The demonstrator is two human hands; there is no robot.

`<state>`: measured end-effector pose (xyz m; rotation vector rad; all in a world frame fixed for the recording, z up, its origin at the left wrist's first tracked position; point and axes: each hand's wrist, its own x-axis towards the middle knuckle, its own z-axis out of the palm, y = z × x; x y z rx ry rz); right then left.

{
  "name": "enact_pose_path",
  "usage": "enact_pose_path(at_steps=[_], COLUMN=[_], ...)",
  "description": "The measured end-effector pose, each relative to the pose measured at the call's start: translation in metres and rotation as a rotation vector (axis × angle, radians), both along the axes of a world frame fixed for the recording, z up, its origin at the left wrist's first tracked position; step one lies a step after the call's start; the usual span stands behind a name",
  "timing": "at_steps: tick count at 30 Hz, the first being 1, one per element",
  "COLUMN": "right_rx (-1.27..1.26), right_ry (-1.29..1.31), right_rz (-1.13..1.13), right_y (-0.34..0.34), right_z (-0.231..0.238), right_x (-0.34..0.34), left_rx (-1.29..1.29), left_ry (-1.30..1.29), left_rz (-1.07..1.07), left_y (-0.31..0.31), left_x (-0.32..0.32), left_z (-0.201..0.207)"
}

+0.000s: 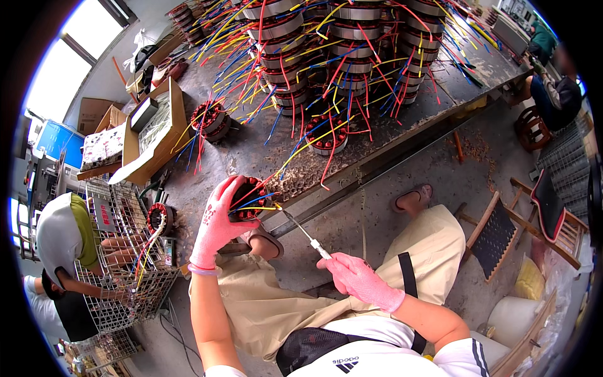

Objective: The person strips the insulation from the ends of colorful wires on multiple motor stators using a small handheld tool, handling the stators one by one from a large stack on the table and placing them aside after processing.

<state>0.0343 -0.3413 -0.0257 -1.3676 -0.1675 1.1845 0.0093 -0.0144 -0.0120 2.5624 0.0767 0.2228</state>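
Observation:
My left hand (217, 220), in a pink glove, grips a motor stator (254, 190) with dark red windings at the table's near edge. Blue, yellow and red lead wires stick out of it. In my right hand (363, 283), also gloved in pink, is a thin tool (304, 230) with a metal shaft and a white sleeve. Its tip reaches the end of a yellow wire beside the stator; whether they touch I cannot tell. Just beyond, a single wired stator (326, 138) rests on the table, and another stator (211, 120) sits farther left.
Tall stator stacks (282, 47) with splayed wires fill the table (383, 135). An open cardboard box (173, 113) lies at left. Below it stands a wire cart (135, 270), a stator (159, 218) at its corner. People work at left and far right. A wooden chair (493, 235) is at right.

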Motion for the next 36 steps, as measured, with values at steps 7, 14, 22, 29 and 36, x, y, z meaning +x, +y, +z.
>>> enact_pose_path(at_steps=[7,14,22,29,36], right_rx=[-0.003,0.019,-0.023,-0.008,0.026], right_ry=[-0.039,-0.027,-0.002,-0.02,0.05], right_rz=[0.013,0.002,-0.028,-0.012,-0.05], right_y=[0.0,-0.001,0.0,0.003,0.008], right_z=[-0.003,-0.006,0.009,0.007,0.004], right_x=[0.0,-0.001,0.002,0.002,0.001], left_rx=[-0.009,-0.002,0.151,0.159,0.112], left_ry=[0.0,-0.016,-0.008,0.003,-0.032], left_rz=[-0.003,0.002,-0.042,-0.019,-0.005], left_y=[0.001,0.0,0.001,-0.002,0.001], left_x=[0.0,0.0,-0.001,0.0,-0.003], left_z=[0.0,0.0,0.009,0.009,0.004])
